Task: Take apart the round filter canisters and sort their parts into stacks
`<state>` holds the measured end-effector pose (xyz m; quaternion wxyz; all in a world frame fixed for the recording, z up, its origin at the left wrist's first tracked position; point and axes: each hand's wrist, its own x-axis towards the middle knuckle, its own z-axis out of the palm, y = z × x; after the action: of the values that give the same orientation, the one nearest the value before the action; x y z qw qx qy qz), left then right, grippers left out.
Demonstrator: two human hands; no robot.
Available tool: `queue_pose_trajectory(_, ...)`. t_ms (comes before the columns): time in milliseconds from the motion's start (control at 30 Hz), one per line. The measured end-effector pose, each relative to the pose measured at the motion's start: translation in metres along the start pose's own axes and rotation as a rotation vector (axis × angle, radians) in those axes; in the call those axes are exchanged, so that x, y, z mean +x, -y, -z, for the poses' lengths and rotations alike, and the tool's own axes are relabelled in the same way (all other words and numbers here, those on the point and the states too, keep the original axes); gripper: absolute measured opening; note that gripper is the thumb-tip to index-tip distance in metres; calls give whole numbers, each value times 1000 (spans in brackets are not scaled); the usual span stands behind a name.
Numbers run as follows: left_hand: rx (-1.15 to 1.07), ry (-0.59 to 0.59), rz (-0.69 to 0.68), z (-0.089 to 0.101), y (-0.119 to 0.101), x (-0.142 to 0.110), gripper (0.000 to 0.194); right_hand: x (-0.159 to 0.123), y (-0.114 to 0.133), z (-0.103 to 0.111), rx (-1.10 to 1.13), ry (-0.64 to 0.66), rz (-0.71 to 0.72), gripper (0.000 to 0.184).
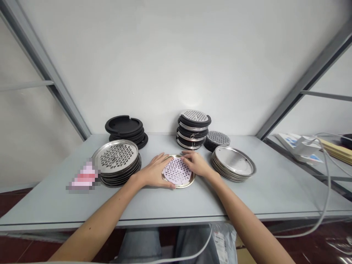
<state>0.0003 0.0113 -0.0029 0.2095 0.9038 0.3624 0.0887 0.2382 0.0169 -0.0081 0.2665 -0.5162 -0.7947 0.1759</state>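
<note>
In front of me a round shiny metal plate (187, 185) lies on the table, with a pale, perforated grater disc (177, 171) resting inside its rim. My left hand (156, 171) spans the plate's left side, thumb at the near rim and fingers towards the far rim. At the far right rim is my right hand (196, 162), its fingers bent over the edge of the grater disc; the fingertips are partly hidden. A stack of metal plates (233, 161) stands just right of my right hand. Left of my left hand is a pile topped by a metal plate with a toothed grater surface (117, 156).
Black rings (124, 125) are piled at the back left. A tall stack of black and metal pieces (194, 130) stands at the back centre, beside grey grater discs (218, 138). A white cable (327, 190) hangs at the right. The table's front edge (154, 220) is near me.
</note>
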Motion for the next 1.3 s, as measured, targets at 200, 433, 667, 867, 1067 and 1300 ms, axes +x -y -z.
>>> queue_pose_trajectory(200,-35,-7,26,3,-5,0,119,4,-2,-2,159,-72,-98,27)
queue_pose_trajectory(433,-25,-8,70,5,-8,-1,133,3,-8,2,425,-62,-216,24)
queue_pose_trajectory(667,-44,-6,66,4,-6,-1,130,1,-8,4,629,-56,-285,28)
queue_pose_trajectory(867,-29,-6,59,4,-5,-1,126,2,-12,11,752,-178,-400,32)
queue_pose_trajectory(1067,22,-51,112,4,-2,-1,127,4,-19,19,933,-338,-432,37)
queue_pose_trajectory(1300,62,-329,73,1,-8,4,120,5,-2,9,1137,-306,-341,43)
